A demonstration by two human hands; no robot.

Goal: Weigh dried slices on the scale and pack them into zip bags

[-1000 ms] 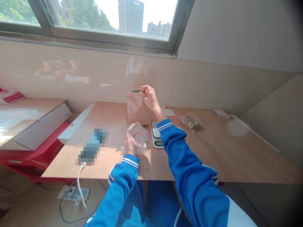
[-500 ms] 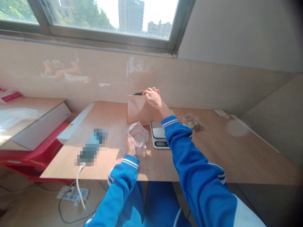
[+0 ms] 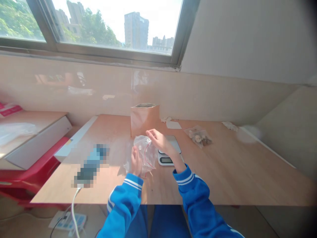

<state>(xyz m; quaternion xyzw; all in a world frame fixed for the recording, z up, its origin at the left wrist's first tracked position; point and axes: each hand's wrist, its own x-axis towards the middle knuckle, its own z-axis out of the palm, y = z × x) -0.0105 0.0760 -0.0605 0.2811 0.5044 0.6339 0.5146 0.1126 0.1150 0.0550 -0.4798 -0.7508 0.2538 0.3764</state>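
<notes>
Clear plastic bag (image 3: 146,152) is over the bench (image 3: 237,162), partly hidden by the left grip (image 3: 136,162) clasping it. The right grip (image 3: 161,142), by its upper edge, partly covers the scale (image 3: 166,161); whether it pinches anything, I cannot tell.

Looks from head height, over the near edge of the bench (image 3: 237,172), facing forward and tilted down. Sits close enough to catch the left hand (image 3: 136,161) and right hand (image 3: 160,142) at arm's reach, just below mid-frame, with blue trousers (image 3: 170,221) along the bottom. Reaches beyond to the wall (image 3: 210,96) and, up top, the window (image 3: 111,57). Spans wide, from a red stool (image 3: 37,175) at left to the bench's right end.
</notes>
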